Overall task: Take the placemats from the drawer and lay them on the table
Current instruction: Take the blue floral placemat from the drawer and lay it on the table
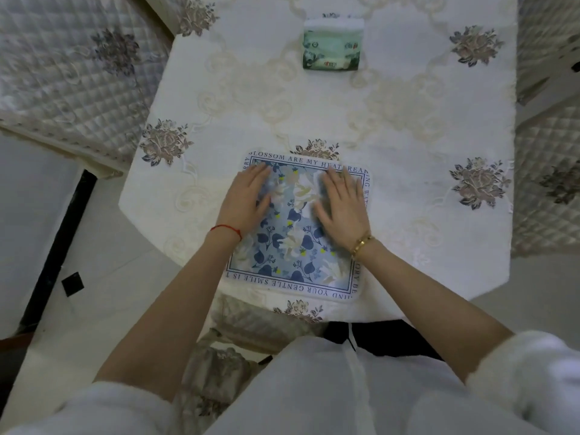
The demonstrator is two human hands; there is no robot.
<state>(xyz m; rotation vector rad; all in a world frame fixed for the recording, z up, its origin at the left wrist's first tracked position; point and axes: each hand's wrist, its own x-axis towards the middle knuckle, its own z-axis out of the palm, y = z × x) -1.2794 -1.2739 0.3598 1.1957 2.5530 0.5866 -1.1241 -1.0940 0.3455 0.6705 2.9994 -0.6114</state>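
Observation:
A blue floral placemat (pixel 292 246) with a white lettered border lies flat at the near edge of the table (pixel 408 127). Both palms rest on its far half. My left hand (pixel 246 199) presses down on the mat's left side, fingers spread and pointing away from me. My right hand (pixel 340 205) lies flat on the mat's right side, fingers also apart. Neither hand grips anything. The table wears a white embroidered cloth with grey flower motifs.
A green and white tissue pack (pixel 332 45) stands near the table's far middle. Quilted chair cushions sit at the left (pixel 69 73), the right (pixel 549 183) and just below the table's near edge (pixel 251 321). White floor tiles show at the left.

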